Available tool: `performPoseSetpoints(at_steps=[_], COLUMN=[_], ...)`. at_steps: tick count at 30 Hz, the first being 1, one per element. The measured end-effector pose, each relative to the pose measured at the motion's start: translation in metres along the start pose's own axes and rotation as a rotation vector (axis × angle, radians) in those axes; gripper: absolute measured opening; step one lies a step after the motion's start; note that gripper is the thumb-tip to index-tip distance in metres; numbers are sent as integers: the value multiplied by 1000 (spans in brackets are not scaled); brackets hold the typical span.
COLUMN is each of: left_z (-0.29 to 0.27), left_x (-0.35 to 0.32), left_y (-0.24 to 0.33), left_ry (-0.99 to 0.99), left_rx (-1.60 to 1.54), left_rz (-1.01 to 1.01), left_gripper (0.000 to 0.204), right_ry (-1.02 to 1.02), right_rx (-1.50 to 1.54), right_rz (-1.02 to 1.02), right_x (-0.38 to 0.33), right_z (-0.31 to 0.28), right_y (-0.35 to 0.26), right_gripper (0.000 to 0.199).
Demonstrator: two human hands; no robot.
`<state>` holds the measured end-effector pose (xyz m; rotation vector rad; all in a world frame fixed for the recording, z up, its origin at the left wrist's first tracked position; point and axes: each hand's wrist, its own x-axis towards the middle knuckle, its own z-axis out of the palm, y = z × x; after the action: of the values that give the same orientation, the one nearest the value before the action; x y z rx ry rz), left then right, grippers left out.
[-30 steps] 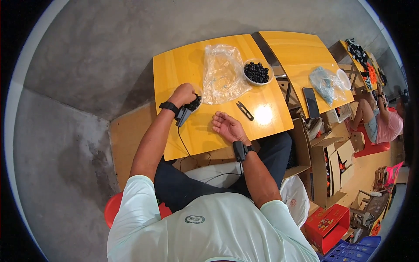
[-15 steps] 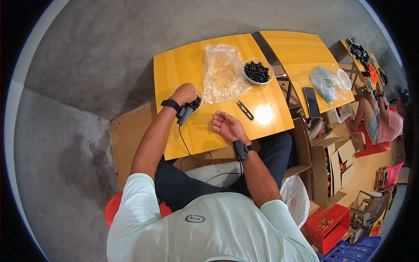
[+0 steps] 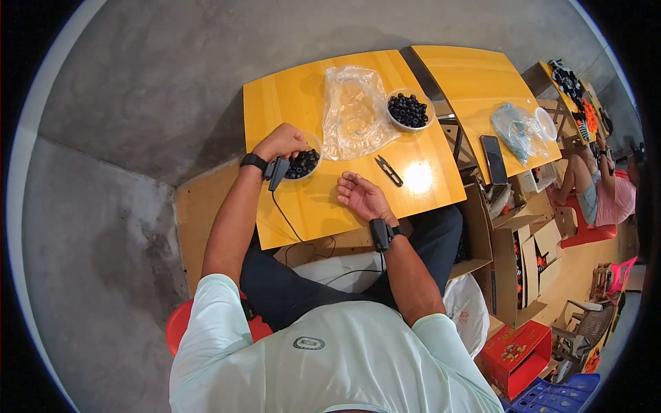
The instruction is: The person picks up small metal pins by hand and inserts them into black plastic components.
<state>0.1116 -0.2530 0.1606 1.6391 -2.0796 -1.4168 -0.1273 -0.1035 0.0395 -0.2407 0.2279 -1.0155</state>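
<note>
The person wears a pale mint short-sleeved shirt, dark trousers, and a black cabled wrist device on each arm.

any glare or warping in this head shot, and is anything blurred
Head view: a bright white glare spot sits on the glossy yellow wooden table, right of the small black snips; fisheye bends the table edges and leaves a black rim at the corners; the left hand over the bowl of black beads and the open right hand look sharp.
</note>
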Motion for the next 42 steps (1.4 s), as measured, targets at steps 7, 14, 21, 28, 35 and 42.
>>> performPoseSetpoints(at_steps=[7,14,21,28,35,42], left_z=[5,21,40,46,30,40], left_x=[-23,-36,-31,-25,-36,-75], left_y=[-4,-8,-2,-6,-28,-1], left_ry=[50,253,206,258,321,59], left_rx=[237,478,637,731,367,-464], left_rz=[40,272,125,127,297,133], left_gripper=[10,17,19,19,19,22], right_ry=[8,-17,-18,-33,-18,-9], right_rx=[6,11,11,-2,-4,-15], right_rz=[-4,-4,0,-4,2,-10], right_x=[-1,0,1,1,2,-2], right_z=[1,-1,-1,-5,-3,1], right_y=[-1,0,1,0,1,0], right_gripper=[30,30,31,32,31,29])
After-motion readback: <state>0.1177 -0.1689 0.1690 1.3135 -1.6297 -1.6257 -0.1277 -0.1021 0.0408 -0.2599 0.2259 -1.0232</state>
